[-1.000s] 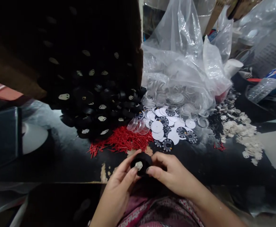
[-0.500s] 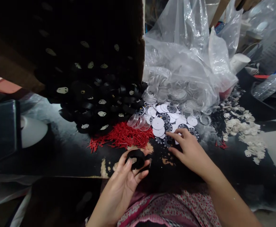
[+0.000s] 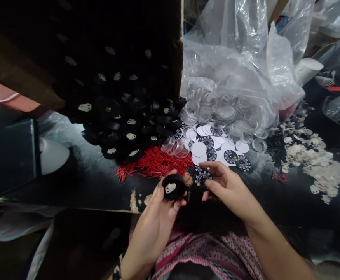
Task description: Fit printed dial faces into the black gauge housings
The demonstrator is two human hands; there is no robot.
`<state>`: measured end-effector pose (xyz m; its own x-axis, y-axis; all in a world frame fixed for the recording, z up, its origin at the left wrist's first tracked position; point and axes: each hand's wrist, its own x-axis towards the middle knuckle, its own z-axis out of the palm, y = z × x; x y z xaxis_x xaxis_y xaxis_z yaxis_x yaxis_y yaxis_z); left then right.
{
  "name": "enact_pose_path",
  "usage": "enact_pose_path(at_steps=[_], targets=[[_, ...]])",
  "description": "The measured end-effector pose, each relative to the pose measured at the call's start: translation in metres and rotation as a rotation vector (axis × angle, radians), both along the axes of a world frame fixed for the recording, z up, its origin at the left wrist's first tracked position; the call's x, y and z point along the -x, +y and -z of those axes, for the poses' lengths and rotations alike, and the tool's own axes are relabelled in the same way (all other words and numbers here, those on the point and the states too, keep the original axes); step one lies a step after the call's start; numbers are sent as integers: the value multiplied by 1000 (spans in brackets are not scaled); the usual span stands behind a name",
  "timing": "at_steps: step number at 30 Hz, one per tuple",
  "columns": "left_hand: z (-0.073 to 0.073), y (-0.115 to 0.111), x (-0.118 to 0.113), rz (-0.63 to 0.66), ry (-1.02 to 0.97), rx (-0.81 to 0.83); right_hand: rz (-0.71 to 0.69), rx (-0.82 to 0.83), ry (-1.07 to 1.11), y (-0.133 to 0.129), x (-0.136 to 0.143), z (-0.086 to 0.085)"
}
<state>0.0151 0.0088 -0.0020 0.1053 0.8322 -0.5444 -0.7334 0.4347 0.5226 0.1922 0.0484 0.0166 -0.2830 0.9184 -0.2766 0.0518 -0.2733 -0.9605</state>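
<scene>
A round black casing (image 3: 174,187) with a pale tag-like piece in it is held in my left hand (image 3: 161,210), fingers wrapped round its rim. Just to the right, my right hand (image 3: 225,186) pinches a black printed dial disc (image 3: 201,179) between thumb and fingers, a small gap away from the casing. Beyond my right hand lies a pile of white and black dial discs (image 3: 199,149). Red thin pieces (image 3: 158,161) are heaped behind my left hand.
A large box (image 3: 182,58) at the left spills black casings (image 3: 108,126). Clear rings (image 3: 225,111) lie under plastic bags (image 3: 231,66). Pale small parts (image 3: 312,155) are scattered at the right. A dark screen-like panel (image 3: 12,155) and a white cone-shaped object (image 3: 53,155) stand far left.
My right hand has taken a dial disc from the pile and drawn it nearer to me. My left hand has turned the black casing so the pale piece faces up. The view has shifted slightly.
</scene>
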Motion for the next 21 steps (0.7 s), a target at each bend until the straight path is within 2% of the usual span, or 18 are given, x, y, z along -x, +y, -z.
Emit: enact_pose_path(at_steps=[2, 6, 10, 12, 17, 21], targets=[[0, 1, 0, -11, 62, -15, 33, -33, -47, -2, 2, -2], [-2, 0, -7, 57, 128, -27, 149, -231, -280, -7, 11, -8], [-1, -6, -13, 89, 173, -30, 181, -351, -353, -13, 26, -8], [3, -8, -11, 116, 238, -71, 181, -340, -384, -13, 29, -7], [13, -13, -3, 204, 329, -171, 71, -218, -419, -8, 23, -4], [12, -13, -4, 230, 351, -150, -9, -216, -425, -14, 19, -5]])
